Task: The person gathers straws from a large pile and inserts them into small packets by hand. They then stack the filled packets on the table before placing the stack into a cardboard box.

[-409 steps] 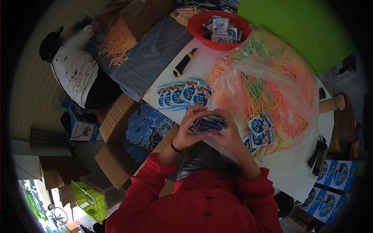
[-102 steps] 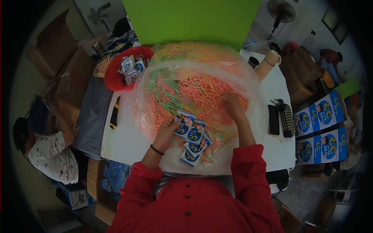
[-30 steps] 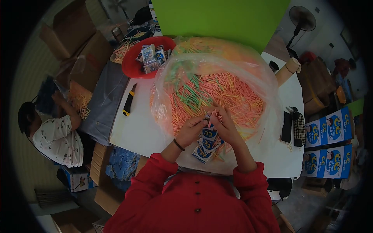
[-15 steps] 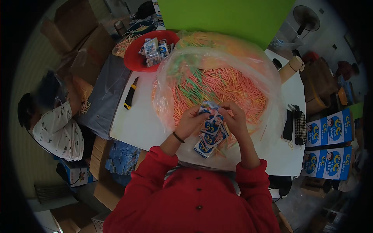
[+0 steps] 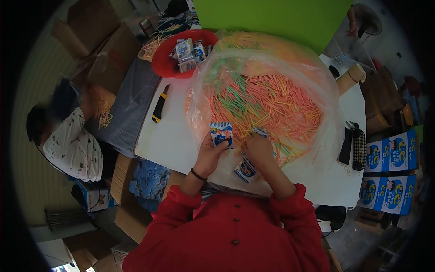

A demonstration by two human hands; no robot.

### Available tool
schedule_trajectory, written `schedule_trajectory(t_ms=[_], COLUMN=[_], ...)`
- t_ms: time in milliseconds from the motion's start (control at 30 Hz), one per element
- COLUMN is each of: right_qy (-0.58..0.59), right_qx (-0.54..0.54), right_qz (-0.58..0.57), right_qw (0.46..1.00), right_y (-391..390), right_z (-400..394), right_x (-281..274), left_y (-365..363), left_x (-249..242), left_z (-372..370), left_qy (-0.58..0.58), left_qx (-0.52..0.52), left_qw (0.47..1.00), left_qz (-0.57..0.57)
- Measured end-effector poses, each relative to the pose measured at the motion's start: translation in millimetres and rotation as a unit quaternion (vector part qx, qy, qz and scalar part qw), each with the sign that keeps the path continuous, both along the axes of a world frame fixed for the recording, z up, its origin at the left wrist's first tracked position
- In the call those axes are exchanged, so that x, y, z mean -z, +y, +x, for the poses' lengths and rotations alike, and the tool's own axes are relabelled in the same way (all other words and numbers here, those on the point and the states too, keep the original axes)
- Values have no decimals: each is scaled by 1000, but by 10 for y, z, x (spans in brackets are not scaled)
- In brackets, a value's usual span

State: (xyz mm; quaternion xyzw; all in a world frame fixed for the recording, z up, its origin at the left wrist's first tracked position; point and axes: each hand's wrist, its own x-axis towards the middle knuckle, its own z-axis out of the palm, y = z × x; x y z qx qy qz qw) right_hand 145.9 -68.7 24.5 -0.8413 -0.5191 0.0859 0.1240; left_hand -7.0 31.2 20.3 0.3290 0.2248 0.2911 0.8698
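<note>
My left hand is closed on a small blue-and-white printed packet, with the thumb across its front. To the right, my right hand points down with its fingers bent together; what sits between the fingertips is hidden. Beneath that hand lies another blue-and-white packet, and parts of others show around it. Just beyond both hands, a large clear plastic bag lies open, full of thin pink, green and yellow sticks.
A red bowl of packets stands at the back left, near a yellow-black utility knife. A brown cylinder and a checkered pouch are at right. Another person sits at left. Printed boxes are stacked at right.
My hands have moved apart. The left one has gone left with a packet, while the right has turned down over the other packets. The whole view has shifted slightly.
</note>
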Motion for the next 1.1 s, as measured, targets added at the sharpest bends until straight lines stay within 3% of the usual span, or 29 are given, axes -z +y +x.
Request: schedule_trajectory(t_ms=[67,200,333,467,533,600,700,767,867,933,1100], right_qy=[23,142,275,313,197,164,89,49,-27,-87,-72], right_qx=[-12,-26,-46,-139,-209,-214,-222,-222,-206,-268,-280], right_qz=[-7,106,179,111,67,54,35,29,-30,56,91], right_qw=[1000,984,944,933,955,961,970,973,978,958,953], right_y=[-36,-170,-291,-402,-400,-386,-369,-354,-292,-238,-226], right_z=[45,181,173,122,130,155,151,109,-2,-31,-25], right_x=[-38,-141,-577,-1057,-1119,-1092,-1042,-1055,-1144,-1162,-1190], left_y=[13,-51,-56,5,13,28,58,52,-49,-118,-139], left_x=[236,328,297,213,200,179,104,9,-2,-5,-53], left_z=[-77,-175,-168,-172,-166,-154,-160,-168,-111,-92,-95], left_qy=[65,28,7,25,28,29,38,109,151,162,177], left_qx=[15,9,-7,20,28,34,18,32,52,53,69], left_qw=[987,973,950,910,905,900,858,778,747,778,843], left_qz=[147,231,311,414,424,434,513,617,645,605,503])
